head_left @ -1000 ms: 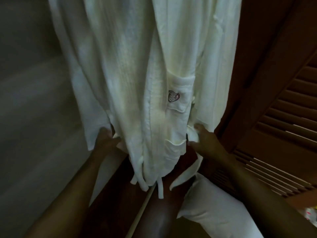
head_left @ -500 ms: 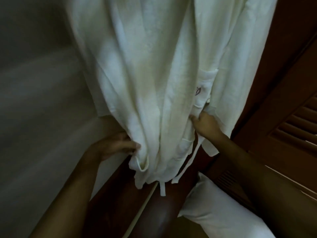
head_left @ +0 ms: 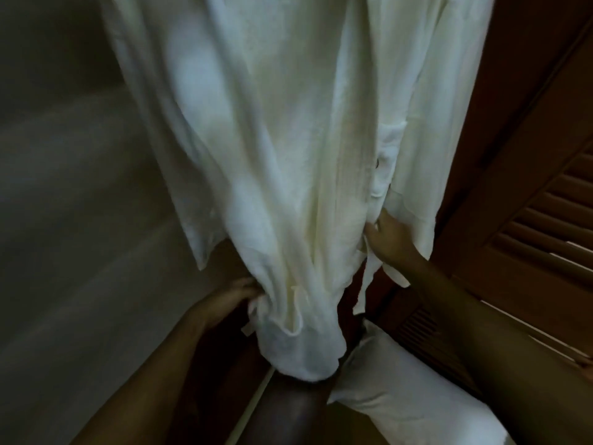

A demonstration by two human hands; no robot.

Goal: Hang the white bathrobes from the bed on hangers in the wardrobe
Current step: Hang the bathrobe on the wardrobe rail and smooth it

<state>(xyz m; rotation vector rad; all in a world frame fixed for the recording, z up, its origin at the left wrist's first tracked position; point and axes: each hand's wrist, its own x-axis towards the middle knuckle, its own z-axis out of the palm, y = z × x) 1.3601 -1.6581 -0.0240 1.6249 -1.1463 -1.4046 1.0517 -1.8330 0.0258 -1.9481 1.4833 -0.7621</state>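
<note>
Gathering our hanging bathrobe (head_left: 288, 155) beside the wardrobe door (head_left: 545, 203)
Our left grip (head_left: 224, 303) bunches its hem and our right grip (head_left: 390, 239) pinches the front edge; tugging downward could slip it off its unseen hanger.

The white bathrobe (head_left: 288, 155) hangs lengthwise, its lower hem bunched.

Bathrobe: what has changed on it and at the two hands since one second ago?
The left hand moved inward from the left edge of the bathrobe and now grips its lower front, gathered into a bunch. The right hand still holds it beside the pocket; the pillow lies below as before.
</note>
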